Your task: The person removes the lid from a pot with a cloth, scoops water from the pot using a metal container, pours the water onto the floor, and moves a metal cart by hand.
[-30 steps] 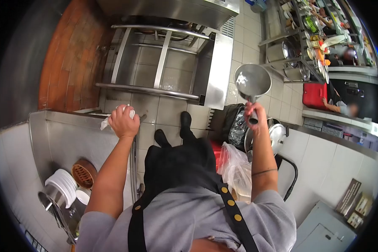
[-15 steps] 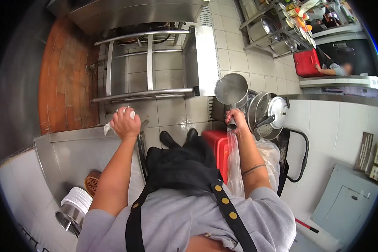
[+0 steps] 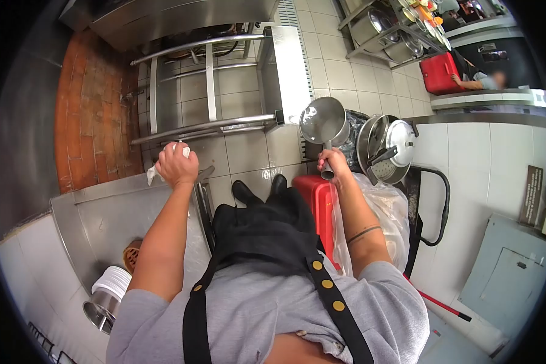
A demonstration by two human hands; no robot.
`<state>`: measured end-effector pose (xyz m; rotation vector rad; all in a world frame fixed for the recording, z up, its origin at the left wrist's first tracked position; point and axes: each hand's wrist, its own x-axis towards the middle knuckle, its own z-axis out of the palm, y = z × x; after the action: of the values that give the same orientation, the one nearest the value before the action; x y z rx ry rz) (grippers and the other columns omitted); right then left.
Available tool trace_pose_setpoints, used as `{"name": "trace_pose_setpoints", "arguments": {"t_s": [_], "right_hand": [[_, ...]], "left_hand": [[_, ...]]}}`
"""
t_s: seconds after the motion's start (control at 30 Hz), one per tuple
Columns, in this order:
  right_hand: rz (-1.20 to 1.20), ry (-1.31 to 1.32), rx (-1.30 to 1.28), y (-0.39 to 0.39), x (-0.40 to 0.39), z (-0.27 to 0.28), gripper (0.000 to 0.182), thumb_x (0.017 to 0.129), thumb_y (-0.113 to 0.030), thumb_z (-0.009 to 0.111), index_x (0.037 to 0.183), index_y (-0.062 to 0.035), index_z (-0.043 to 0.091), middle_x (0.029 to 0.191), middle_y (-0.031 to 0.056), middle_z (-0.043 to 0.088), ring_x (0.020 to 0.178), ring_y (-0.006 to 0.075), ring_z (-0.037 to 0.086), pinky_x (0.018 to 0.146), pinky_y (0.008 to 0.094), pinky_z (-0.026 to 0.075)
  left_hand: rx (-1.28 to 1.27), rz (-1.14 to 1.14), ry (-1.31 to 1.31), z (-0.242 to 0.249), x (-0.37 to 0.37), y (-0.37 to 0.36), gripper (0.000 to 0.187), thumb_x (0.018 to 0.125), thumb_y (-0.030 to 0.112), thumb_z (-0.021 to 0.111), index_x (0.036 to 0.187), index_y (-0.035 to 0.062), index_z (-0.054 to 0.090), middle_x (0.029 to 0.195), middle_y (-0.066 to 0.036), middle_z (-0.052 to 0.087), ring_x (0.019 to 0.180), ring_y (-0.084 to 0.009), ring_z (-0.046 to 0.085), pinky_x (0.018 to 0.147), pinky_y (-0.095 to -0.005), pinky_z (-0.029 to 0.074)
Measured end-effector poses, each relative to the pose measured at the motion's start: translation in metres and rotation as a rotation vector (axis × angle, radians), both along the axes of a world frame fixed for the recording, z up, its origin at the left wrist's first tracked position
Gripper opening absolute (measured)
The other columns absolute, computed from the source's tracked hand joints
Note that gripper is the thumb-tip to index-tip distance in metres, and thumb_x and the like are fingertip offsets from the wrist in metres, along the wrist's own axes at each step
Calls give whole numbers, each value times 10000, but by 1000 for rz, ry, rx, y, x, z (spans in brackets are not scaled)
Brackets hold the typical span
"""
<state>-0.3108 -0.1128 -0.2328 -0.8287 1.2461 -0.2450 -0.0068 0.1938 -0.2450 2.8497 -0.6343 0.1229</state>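
At far left, the steel counter (image 3: 106, 209) holds white bowls (image 3: 112, 280) and a brown basket (image 3: 131, 256), both near the left forearm. The left hand (image 3: 179, 165) hangs past the counter's edge, fingers curled over a white cloth (image 3: 154, 175) that pokes out on both sides; how tightly they grip, I cannot tell.

Beyond that hand lies a steel frame (image 3: 210, 82), and between the two hands there is floor (image 3: 246, 148), with the boots (image 3: 244, 193) nearer the body. A red box (image 3: 313, 197) sits beside the right thigh.

The pan (image 3: 323, 121) is in the right hand (image 3: 334, 162), its fingers wrapped round the handle — the left hand is well apart. The pan's long axis runs away from the body: bowl outward, handle end back toward the person. In view its bowl overlaps the frame's end panel (image 3: 289, 73); whether they touch, I cannot tell.

Rightward, clear bags (image 3: 383, 212) lie by the right forearm — then a lidded pot (image 3: 400, 142) and a black handle (image 3: 446, 206).
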Motion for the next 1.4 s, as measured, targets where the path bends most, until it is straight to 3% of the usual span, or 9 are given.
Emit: {"name": "trace_pose_setpoints", "arguments": {"t_s": [0.7, 0.77, 0.93, 1.03, 1.1, 1.4], "right_hand": [[74, 28, -68, -2, -3, 9, 144, 745, 17, 538, 878, -22, 498, 609, 75, 519, 448, 181, 515, 418, 322, 477], [86, 23, -55, -3, -5, 15, 207, 730, 68, 530, 904, -30, 475, 699, 69, 522, 507, 148, 516, 430, 304, 476], [87, 32, -59, -5, -9, 20, 215, 729, 66, 534, 914, -27, 478, 702, 69, 522, 513, 149, 521, 431, 304, 478], [73, 39, -79, -6, -10, 21, 220, 729, 63, 534, 923, -23, 475, 696, 69, 521, 505, 153, 517, 430, 307, 479], [91, 42, -131, -6, -10, 22, 196, 744, 13, 543, 926, -21, 478, 609, 77, 523, 441, 181, 524, 416, 322, 480], [111, 53, -129, -9, -12, 21, 197, 732, 9, 551, 915, -32, 488, 609, 65, 526, 440, 171, 524, 424, 315, 481]], "left_hand": [[-18, 9, -38, -5, 1, 2, 233, 728, 293, 635, 936, 224, 717, 1111, 33, 616, 1064, -222, 543, 939, -422, 383], [-34, -1, -32, -4, 0, 3, 235, 727, 293, 635, 936, 221, 717, 1107, 32, 614, 1060, -223, 543, 943, -421, 380], [-37, -5, -41, -4, -1, 3, 242, 731, 296, 635, 944, 218, 718, 1112, 29, 610, 1069, -221, 538, 951, -418, 373], [-35, -4, -32, -4, -1, 2, 248, 736, 298, 634, 954, 218, 719, 1118, 25, 606, 1077, -219, 534, 959, -418, 371], [-32, -4, -26, -3, -1, 2, 250, 739, 300, 633, 959, 220, 720, 1120, 24, 605, 1081, -219, 533, 964, -418, 369], [-10, 12, -5, -3, -1, 2, 261, 742, 306, 630, 972, 225, 721, 1116, 23, 605, 1087, -219, 533, 969, -417, 369]]}}
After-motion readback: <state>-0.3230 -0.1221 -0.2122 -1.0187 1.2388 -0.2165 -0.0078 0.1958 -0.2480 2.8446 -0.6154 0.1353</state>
